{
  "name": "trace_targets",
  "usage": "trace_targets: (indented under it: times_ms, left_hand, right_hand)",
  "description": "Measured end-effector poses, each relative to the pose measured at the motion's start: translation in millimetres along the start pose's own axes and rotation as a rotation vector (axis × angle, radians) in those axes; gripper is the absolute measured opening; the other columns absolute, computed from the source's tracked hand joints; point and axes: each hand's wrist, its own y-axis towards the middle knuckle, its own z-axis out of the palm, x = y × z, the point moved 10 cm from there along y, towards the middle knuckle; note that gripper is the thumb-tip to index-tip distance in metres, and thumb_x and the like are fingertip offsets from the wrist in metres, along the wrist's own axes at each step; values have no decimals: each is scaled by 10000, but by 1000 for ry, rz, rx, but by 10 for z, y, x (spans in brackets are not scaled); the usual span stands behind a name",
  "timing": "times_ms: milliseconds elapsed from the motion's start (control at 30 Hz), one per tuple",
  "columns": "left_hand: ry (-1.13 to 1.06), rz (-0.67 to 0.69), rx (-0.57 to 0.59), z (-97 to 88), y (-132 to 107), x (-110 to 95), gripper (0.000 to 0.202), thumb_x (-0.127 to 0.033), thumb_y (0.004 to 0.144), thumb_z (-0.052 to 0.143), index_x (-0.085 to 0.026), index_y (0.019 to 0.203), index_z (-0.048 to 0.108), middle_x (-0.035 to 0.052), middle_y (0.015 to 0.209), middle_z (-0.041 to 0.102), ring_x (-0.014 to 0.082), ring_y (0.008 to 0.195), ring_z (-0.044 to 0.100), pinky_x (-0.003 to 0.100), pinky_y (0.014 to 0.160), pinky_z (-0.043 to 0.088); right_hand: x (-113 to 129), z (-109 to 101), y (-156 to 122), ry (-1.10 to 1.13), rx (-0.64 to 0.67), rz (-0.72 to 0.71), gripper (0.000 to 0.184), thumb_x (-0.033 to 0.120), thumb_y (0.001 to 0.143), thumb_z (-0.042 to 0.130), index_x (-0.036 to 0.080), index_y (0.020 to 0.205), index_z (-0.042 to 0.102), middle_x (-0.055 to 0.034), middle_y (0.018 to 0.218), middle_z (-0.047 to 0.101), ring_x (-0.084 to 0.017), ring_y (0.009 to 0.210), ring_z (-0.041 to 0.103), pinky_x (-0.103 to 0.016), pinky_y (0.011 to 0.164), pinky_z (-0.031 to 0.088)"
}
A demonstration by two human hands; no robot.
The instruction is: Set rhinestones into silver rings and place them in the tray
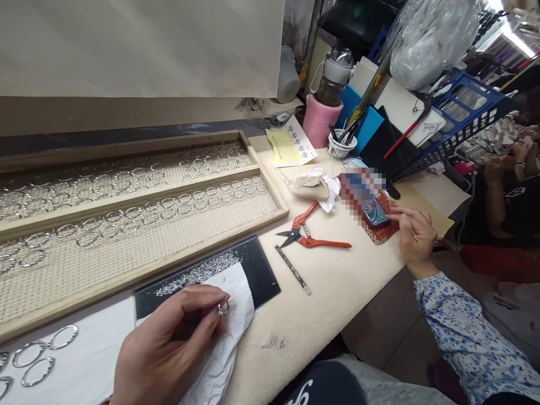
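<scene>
At lower centre, a small sparkling ring (224, 307) is pinched between the fingertips of the left hand (169, 349), over a white cloth (236, 315) beside a black tray (253, 264) of loose stones. Its axis cannot be told; it is largely hidden. At right, a phone (373, 211) is touched by the right hand (415, 236), fingers loosely curled, holding nothing. With attention seemingly split, the ring could slip and the stones scatter.

Wooden frame (270, 185) with rough woven mesh, shiny metal rings (29, 354), glossy black tray (257, 267) (glass maybe), crinkly white paper (240, 306).
</scene>
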Motion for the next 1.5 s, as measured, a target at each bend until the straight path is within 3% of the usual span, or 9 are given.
trace_targets:
  times_ms: [300,633,1033,1500]
  left_hand:
    - [35,20,-33,-20,3,-53,82,-238,816,643,-221,894,661,-1,853,690,115,519,646,210,502,575]
    - [6,49,-51,-22,5,-75,95,-176,821,622,-221,894,666,1,875,671,104,516,644,210,483,573]
    - [-57,62,-150,-109,-42,-174,131,-131,810,636,-226,890,678,4,905,652,100,552,623,201,469,556]
    - [-9,-145,-152,-173,-19,-63,79,-257,798,640,-236,866,674,18,864,682,115,496,599,229,492,558]
  right_hand:
    - [157,75,-8,42,88,-126,250,305,946,517,271,926,763,-44,1027,720,-271,1003,622,-489,940,462]
    - [117,46,110,60,-36,-35,299,310,980,443,211,993,725,-71,990,717,-252,997,637,-442,919,482]
    - [-5,253,438,4,-25,36,334,332,984,395,215,980,708,-79,994,717,-254,971,616,-410,894,489]
    - [-169,406,531,3,74,72,471,410,997,312,185,1031,725,-92,1022,722,-264,968,646,-404,842,505]
